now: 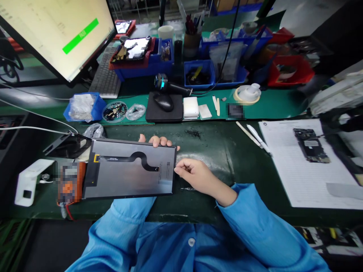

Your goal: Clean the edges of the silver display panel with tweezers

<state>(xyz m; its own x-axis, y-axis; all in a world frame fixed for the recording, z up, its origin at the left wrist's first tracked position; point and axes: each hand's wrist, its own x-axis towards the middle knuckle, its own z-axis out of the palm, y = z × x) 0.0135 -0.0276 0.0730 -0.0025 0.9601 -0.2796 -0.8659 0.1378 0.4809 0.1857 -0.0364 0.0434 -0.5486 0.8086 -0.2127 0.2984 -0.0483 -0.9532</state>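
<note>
A tablet screen (pixel 113 177) is held up over the bench with its grey back side facing me, a black flex cable curving across it. My left hand (pixel 160 141) grips it from behind; only fingertips show above its top edge, and the palm is hidden. At the panel's right edge, my right hand (pixel 195 173) is closed in a pinch, thumb and forefinger touching the rim. Just below the right hand, a small metal tool, perhaps tweezers (pixel 187 189), lies on the dark mat.
An orange multimeter (pixel 69 183) and a white bracket (pixel 31 181) lie left. A monitor (pixel 59 34) stands back left. Mouse (pixel 163 102), scanner (pixel 170 85) and blue bins (pixel 198 73) line the back. Right, a phone board (pixel 310 145) rests on paper (pixel 283 170).
</note>
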